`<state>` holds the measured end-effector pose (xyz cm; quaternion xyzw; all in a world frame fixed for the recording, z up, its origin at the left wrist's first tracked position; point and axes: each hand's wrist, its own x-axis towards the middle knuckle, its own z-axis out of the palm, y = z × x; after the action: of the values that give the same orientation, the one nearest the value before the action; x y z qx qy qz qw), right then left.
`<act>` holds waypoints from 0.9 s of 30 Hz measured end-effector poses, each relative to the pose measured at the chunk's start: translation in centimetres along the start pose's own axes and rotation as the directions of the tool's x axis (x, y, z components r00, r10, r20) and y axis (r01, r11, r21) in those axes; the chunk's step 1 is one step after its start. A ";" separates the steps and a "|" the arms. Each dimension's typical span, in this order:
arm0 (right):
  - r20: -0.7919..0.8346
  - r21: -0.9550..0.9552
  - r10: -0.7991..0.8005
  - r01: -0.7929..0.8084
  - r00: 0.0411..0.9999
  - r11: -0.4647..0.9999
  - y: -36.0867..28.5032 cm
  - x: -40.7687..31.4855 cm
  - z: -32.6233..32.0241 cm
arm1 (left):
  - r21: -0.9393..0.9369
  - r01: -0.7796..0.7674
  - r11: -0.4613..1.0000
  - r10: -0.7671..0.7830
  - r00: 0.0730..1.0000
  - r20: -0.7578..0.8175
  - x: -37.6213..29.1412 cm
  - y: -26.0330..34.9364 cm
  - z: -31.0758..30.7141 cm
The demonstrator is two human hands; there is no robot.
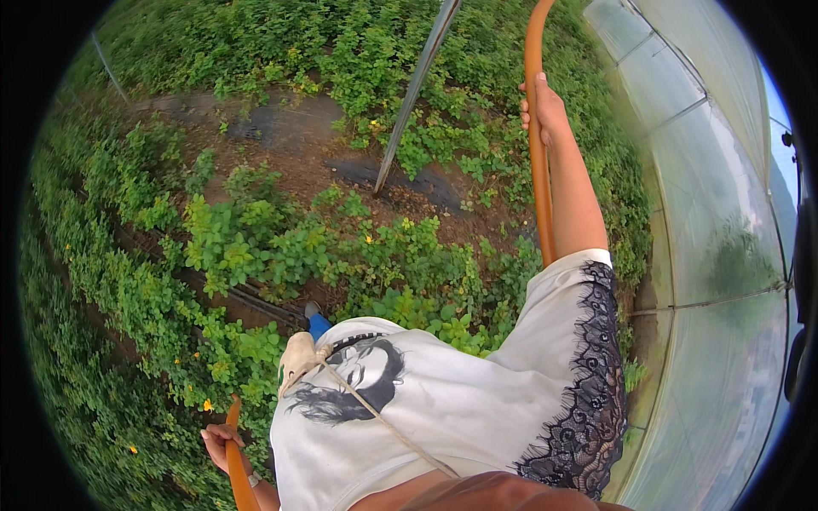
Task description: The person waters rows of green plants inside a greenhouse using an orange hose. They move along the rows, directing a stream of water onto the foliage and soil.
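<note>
My right hand, at the upper right with the arm stretched out, is closed around a thick orange hose. The hose runs back along the forearm towards my shoulder and leaves the picture at the top. Low on the left, my left hand grips another stretch of orange hose, whose upper part reaches the leaves. Whether the two stretches join is hidden. A cloth bag hangs at my front on a cord.
Leafy bushes with yellow flowers grow in rows on both sides. A slanting metal post stands ahead in the soil beside black ground sheeting. Dark pipes lie between plants near my foot. A plastic greenhouse wall rises at the right.
</note>
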<state>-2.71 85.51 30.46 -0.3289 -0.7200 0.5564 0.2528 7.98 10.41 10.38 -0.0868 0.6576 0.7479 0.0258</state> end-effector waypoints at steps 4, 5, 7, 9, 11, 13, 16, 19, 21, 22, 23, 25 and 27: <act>0.029 0.056 -0.004 0.003 1.000 0.998 -0.8 0.5 1.2 | -0.022 0.001 1.000 -0.001 1.000 -0.003 0.3 -0.2 -0.4; 0.037 0.055 -0.008 0.006 0.999 0.998 -0.9 0.7 1.5 | -0.014 0.001 1.000 -0.001 1.000 -0.003 0.5 -0.2 -0.5; 0.054 0.054 -0.016 0.013 0.998 0.998 -1.3 1.1 2.0 | -0.008 0.006 1.000 -0.006 1.000 -0.006 0.8 0.0 -0.5; 0.049 0.048 -0.018 0.016 0.999 0.999 -1.5 1.0 2.3 | -0.008 0.015 1.000 -0.015 1.000 -0.011 0.7 0.2 -0.2; 0.051 0.054 -0.019 0.016 0.999 0.998 -1.6 1.0 2.6 | -0.008 0.009 1.000 -0.009 1.000 -0.009 0.8 -0.1 -0.5; 0.058 0.070 -0.018 0.014 0.998 0.997 -1.7 1.2 2.7 | 0.000 0.009 1.000 -0.009 1.000 -0.014 0.9 -0.2 -0.5; 0.056 0.079 -0.022 0.018 0.998 0.997 -1.3 1.6 2.5 | 0.017 0.010 1.000 -0.010 1.000 -0.026 0.9 0.1 0.1; 0.049 0.091 -0.012 0.007 0.999 0.996 -1.2 1.9 2.3 | 0.025 0.003 1.000 -0.002 1.000 -0.029 1.0 0.3 0.2; 0.030 0.098 -0.004 0.001 1.000 0.995 -0.7 2.1 1.7 | 0.024 0.002 1.000 -0.001 1.000 -0.013 0.9 0.5 0.3; 0.019 0.101 0.001 -0.002 1.000 0.995 -0.5 2.2 1.4 | 0.026 -0.002 1.000 0.002 1.000 -0.013 0.9 0.5 0.4; 0.010 0.104 0.005 -0.006 1.000 0.995 -0.4 2.2 1.0 | 0.027 -0.004 1.000 0.005 1.000 -0.011 0.9 0.6 0.4; -0.010 0.111 0.016 -0.015 1.000 0.994 -0.2 1.9 0.0 | 0.018 0.002 1.000 -0.002 1.000 0.002 1.0 0.6 0.4; -0.021 0.126 0.024 -0.021 0.999 0.992 0.9 2.1 -0.8 | 0.012 0.014 1.000 -0.014 1.000 0.011 0.9 0.9 0.4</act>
<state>-3.32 87.78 29.81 -0.3267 -0.6767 0.5998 0.2748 6.95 10.66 11.16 -0.0874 0.6613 0.7442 0.0352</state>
